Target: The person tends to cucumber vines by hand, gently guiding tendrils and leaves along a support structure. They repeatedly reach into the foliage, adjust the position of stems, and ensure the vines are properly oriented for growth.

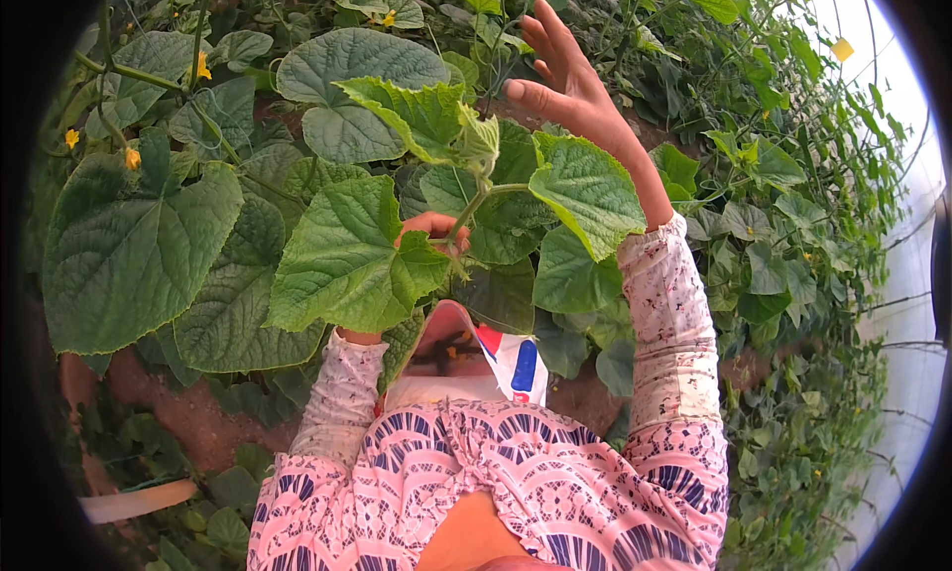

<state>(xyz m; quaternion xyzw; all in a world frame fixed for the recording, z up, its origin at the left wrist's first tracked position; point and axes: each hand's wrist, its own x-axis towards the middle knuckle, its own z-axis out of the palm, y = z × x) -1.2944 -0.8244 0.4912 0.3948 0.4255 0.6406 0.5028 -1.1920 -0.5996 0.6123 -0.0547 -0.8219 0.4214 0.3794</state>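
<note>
In front of me rises the top of a cucumber plant, its pale young tip [480,143] standing above broad toothed leaves. My left hand [435,231] is closed around the plant's stem [470,212] below the tip; a large bright leaf [349,262] hides my wrist and part of the palm. Raised at the upper right, my right hand [569,87] has its fingers apart and holds nothing. It is above a curled leaf [587,188] of the same plant. A white bag [513,359] with red and blue print hangs open at my waist, with small dark and yellow bits inside.
Dense cucumber vines with yellow flowers [202,66] surround me. A thick vine stem [145,78] crosses at the upper left. Thin strings run among the plants. Greenhouse film [904,273] curves along the right, near a yellow card [842,49]. A pale strip [137,500] lies at lower left.
</note>
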